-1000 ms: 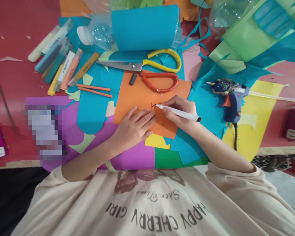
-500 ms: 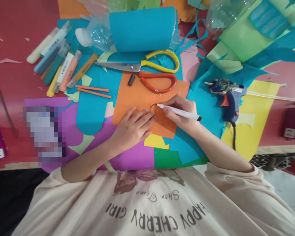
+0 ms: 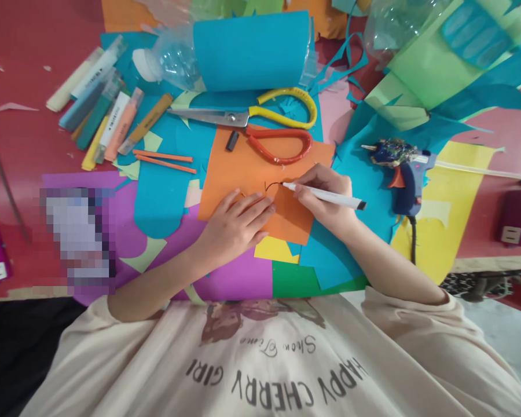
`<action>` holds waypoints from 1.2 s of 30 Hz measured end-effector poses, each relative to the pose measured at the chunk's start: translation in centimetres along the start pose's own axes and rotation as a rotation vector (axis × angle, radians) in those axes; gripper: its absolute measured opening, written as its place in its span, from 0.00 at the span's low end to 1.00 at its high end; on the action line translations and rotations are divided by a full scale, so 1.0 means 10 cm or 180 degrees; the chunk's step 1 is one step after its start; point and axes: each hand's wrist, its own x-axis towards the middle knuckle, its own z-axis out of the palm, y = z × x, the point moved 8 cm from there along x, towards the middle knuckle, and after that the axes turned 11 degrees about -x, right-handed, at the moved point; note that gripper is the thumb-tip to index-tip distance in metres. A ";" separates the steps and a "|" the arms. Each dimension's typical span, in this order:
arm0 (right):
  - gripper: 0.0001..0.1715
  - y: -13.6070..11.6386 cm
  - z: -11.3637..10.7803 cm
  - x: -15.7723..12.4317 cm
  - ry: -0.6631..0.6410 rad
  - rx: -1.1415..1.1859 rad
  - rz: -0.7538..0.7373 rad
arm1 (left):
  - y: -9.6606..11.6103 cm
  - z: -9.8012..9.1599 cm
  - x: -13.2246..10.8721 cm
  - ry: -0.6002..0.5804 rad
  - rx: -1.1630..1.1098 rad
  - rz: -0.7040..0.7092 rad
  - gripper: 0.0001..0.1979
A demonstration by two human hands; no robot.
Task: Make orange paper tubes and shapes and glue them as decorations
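On its side across the top, a blue-wrapped bottle (image 3: 248,52), its white cap (image 3: 144,65) toward the left. Just below, scissors (image 3: 233,119) with one yellow and one red handle, blades together. Further left, pens (image 3: 94,116) in a loose fan, near two thin orange strips (image 3: 162,156). At right, a glue gun (image 3: 407,185), nozzle leftward, a clear stick (image 3: 473,168) trailing behind over yellow paper (image 3: 460,202).

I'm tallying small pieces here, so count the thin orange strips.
2 in view, both left of the orange sheet: the farther strip and, just nearer the person, the nearer strip, their left ends close together. Others could be hidden.
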 end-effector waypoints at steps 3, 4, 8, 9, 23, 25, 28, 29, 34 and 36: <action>0.11 0.02 0.03 0.00 -0.0055 -0.0030 0.0058 | 0.00 0.00 0.00 -0.0016 0.0007 -0.0003 0.17; 0.11 0.02 0.02 0.00 -0.0053 -0.0034 0.0055 | 0.00 0.00 0.00 -0.0028 0.0011 -0.0009 0.17; 0.09 -0.01 -0.01 0.00 -0.0028 -0.0042 0.0018 | -0.01 0.00 0.00 -0.0065 -0.0019 -0.0037 0.17; 0.09 -0.01 -0.01 0.00 -0.0041 -0.0043 0.0027 | -0.01 0.01 0.00 -0.0082 -0.0047 -0.0051 0.17; 0.11 -0.01 -0.01 0.01 -0.0133 -0.0038 -0.0002 | -0.02 0.03 0.00 -0.0156 -0.0188 -0.0111 0.18; 0.10 -0.01 -0.01 0.01 -0.0119 -0.0030 0.0010 | -0.02 0.03 0.00 -0.0172 -0.0201 -0.0123 0.19; 0.09 0.00 0.00 0.01 -0.0143 -0.0018 0.0017 | -0.02 0.04 -0.01 -0.0173 -0.0156 -0.0112 0.19; 0.09 0.00 0.00 0.01 -0.0157 -0.0019 0.0017 | -0.02 0.04 -0.01 -0.0167 -0.0141 -0.0103 0.19; 0.10 0.05 -0.02 0.01 -0.0101 0.0154 0.0130 | 0.00 0.04 -0.02 -0.0113 -0.0040 -0.0049 0.19; 0.10 0.06 -0.03 0.01 -0.0040 0.0420 0.0170 | 0.01 0.03 -0.02 -0.0086 0.0028 -0.0028 0.19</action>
